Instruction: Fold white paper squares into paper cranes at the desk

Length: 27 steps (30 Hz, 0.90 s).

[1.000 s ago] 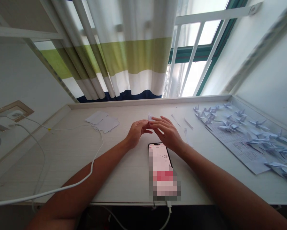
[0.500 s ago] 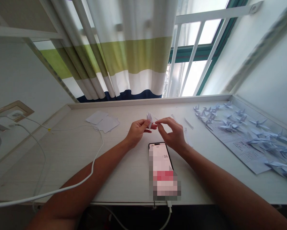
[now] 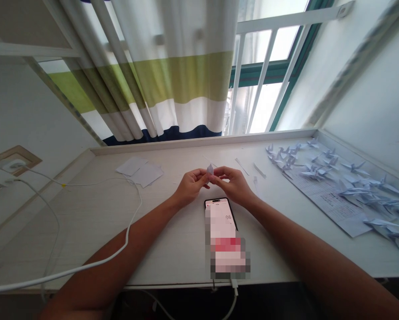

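A small folded white paper (image 3: 210,169) is pinched between my two hands above the middle of the desk, its pointed tip facing up. My left hand (image 3: 190,186) grips it from the left with thumb and fingers. From the right, the thumb and fingers of my right hand (image 3: 232,183) close on the same paper. The fingers hide its lower part. Just below my hands lies a phone (image 3: 223,226) with its screen lit and a cable plugged into its lower end.
Flat paper sheets (image 3: 149,173) lie at the left. Thin paper strips (image 3: 260,170) are right of my hands. Several folded paper cranes (image 3: 316,171) cover a printed sheet (image 3: 329,209) on the right. A white cable (image 3: 129,231) runs over my left forearm.
My right hand has moved in against the folded paper and now grips it along with my left. The paper sits a little lower, more enclosed by fingers. The whole view has shifted slightly.
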Available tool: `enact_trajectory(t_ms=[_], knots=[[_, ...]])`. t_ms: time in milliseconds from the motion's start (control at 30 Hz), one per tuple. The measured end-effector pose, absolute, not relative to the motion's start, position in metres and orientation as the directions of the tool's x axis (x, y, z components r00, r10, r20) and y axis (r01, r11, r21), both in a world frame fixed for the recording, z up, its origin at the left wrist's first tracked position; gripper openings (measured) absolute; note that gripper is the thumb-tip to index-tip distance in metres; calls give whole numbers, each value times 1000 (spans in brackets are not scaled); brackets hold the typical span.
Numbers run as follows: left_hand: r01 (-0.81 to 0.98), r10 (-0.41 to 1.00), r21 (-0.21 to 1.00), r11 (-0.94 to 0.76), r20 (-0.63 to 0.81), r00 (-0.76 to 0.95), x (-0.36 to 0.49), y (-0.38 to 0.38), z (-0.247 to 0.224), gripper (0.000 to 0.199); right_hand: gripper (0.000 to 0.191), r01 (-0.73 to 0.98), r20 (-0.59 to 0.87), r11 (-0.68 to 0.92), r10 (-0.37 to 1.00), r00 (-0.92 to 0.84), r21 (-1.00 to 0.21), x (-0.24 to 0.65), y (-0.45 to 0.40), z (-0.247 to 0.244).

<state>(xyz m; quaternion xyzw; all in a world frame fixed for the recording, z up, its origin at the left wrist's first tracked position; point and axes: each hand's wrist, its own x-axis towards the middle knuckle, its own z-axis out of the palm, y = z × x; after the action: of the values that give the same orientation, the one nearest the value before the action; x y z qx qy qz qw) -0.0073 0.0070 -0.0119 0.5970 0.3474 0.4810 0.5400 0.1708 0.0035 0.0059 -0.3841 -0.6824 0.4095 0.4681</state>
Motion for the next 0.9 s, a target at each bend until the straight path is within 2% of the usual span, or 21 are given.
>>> enact_trajectory(t_ms=[167, 367, 667, 900], knots=[[1, 916, 981, -194, 181, 359, -10, 4, -13, 36, 32, -19, 309, 313, 921, -236, -949, 183, 10, 12], [-20, 891, 979, -203, 194, 411, -6, -2, -16, 40, 25, -166, 188, 128, 886, -424, -978, 191, 15, 12], [47, 870, 975, -218, 173, 462, -6, -7, -15, 38, 32, -126, 189, 148, 869, -457, -981, 195, 18, 13], [114, 834, 915, -386, 294, 467, -5, -11, -12, 50, 37, -91, 102, 72, 911, -399, -993, 188, 19, 7]])
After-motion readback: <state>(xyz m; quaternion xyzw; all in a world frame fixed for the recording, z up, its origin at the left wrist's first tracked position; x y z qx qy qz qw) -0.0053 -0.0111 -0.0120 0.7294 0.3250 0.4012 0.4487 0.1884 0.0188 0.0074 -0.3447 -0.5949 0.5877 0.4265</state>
